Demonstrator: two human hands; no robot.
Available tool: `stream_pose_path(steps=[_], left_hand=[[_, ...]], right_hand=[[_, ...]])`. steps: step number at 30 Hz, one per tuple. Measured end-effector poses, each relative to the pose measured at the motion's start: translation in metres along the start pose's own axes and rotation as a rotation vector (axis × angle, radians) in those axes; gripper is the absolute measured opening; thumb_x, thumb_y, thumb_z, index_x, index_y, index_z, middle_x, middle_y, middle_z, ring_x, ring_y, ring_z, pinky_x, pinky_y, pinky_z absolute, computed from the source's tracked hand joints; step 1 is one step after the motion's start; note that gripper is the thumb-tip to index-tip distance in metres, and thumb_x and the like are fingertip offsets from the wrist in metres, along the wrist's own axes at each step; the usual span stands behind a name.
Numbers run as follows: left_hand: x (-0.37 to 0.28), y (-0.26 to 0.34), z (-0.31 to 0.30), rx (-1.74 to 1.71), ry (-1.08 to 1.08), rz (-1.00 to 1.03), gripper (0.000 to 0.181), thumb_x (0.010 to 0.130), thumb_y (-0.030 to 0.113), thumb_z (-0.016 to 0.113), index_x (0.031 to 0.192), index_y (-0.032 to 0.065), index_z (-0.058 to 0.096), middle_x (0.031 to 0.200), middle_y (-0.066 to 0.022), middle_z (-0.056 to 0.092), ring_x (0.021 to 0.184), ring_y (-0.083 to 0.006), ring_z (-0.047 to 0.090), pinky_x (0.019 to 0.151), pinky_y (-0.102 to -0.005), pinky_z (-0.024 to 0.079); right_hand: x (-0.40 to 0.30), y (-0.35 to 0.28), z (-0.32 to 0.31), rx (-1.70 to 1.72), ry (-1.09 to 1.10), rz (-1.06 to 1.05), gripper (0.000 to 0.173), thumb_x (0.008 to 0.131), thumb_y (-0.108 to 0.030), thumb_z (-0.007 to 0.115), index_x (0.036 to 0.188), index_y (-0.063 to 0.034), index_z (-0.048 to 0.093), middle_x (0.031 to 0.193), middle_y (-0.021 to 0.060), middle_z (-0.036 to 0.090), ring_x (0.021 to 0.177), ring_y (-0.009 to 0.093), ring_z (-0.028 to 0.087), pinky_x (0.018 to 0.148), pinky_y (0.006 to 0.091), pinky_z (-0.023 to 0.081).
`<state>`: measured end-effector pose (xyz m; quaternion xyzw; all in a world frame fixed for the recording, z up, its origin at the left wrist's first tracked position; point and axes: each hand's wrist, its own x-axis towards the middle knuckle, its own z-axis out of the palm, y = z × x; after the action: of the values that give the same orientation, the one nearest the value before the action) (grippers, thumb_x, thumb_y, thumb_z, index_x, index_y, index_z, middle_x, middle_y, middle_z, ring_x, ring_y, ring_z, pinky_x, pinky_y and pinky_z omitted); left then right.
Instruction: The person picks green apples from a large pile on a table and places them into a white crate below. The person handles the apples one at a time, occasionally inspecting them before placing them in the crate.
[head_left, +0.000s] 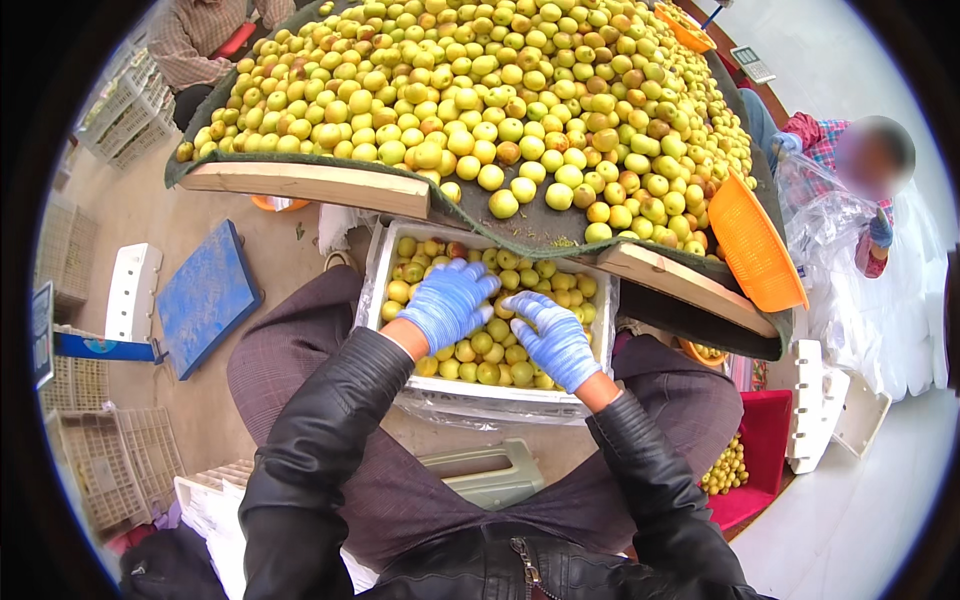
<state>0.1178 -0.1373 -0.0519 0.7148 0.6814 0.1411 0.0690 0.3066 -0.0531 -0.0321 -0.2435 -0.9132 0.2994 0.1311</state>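
My left hand, in a blue knit glove, lies palm down on the fruit at the left of a white foam box between my knees. My right hand, gloved alike, rests over the fruit at the right, fingers curled towards the left hand. Whether either hand grips a fruit is hidden beneath the gloves. Round yellow-green fruits fill the box, which has a clear plastic liner. Beyond it, a dark cloth-lined table with a wooden edge bears a large heap of similar fruits.
An orange plastic basket leans at the table's right corner. A blue platform scale stands left on the floor, near plastic crates. A red bin with small fruits is at right. One person sits back left; another handles clear plastic bags at right.
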Motion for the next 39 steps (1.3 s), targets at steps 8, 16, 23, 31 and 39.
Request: stream_pose_path(steps=[8, 16, 23, 31, 39], left_hand=[[-0.007, 0.007, -0.018, 0.138, -0.351, -0.001, 0.026, 0.081, 0.025, 0.064, 0.104, 0.0131, 0.064, 0.1, -0.0075, 0.061, 0.092, -0.0256, 0.061, 0.075, -0.0418, 0.049], [0.034, 0.017, -0.065, -0.448, -0.391, 0.153, 0.039, 0.09, 0.032, 0.059, 0.121, 0.0086, 0.058, 0.109, -0.0119, 0.061, 0.101, -0.0306, 0.06, 0.086, -0.042, 0.049], [0.039, 0.017, -0.08, -0.575, -0.353, 0.161, 0.038, 0.09, 0.035, 0.059, 0.12, 0.0105, 0.059, 0.11, -0.0119, 0.062, 0.102, -0.0304, 0.061, 0.086, -0.0409, 0.05], [0.034, 0.016, -0.086, -0.535, -0.354, 0.221, 0.04, 0.09, 0.034, 0.058, 0.12, 0.0076, 0.058, 0.106, -0.013, 0.06, 0.099, -0.0315, 0.061, 0.084, -0.0422, 0.05], [0.034, 0.016, -0.084, -0.49, -0.351, 0.22, 0.039, 0.09, 0.032, 0.057, 0.12, 0.008, 0.057, 0.102, -0.0144, 0.06, 0.096, -0.0332, 0.06, 0.081, -0.0432, 0.05]], right_hand=[[0.052, -0.033, -0.071, 0.005, 0.17, -0.164, 0.021, 0.085, -0.005, 0.06, 0.105, -0.0063, 0.066, 0.098, 0.0125, 0.067, 0.091, 0.029, 0.065, 0.081, 0.0356, 0.052], [0.187, 0.028, -0.119, -0.596, 0.139, -0.095, 0.025, 0.086, -0.014, 0.06, 0.11, -0.0118, 0.064, 0.104, 0.0108, 0.066, 0.093, 0.03, 0.064, 0.081, 0.0394, 0.052], [0.232, 0.016, -0.124, -0.781, -0.325, 0.069, 0.032, 0.082, -0.026, 0.065, 0.111, -0.012, 0.062, 0.098, 0.0133, 0.068, 0.094, 0.03, 0.065, 0.078, 0.0419, 0.052], [0.209, 0.015, -0.123, -0.625, -0.371, 0.115, 0.027, 0.078, -0.02, 0.066, 0.101, -0.0075, 0.06, 0.092, 0.0173, 0.066, 0.09, 0.034, 0.064, 0.079, 0.0409, 0.052], [0.251, 0.031, -0.101, -0.466, -0.23, -0.135, 0.045, 0.082, -0.013, 0.064, 0.126, -0.0064, 0.054, 0.123, 0.0174, 0.056, 0.11, 0.033, 0.057, 0.094, 0.0387, 0.047]])
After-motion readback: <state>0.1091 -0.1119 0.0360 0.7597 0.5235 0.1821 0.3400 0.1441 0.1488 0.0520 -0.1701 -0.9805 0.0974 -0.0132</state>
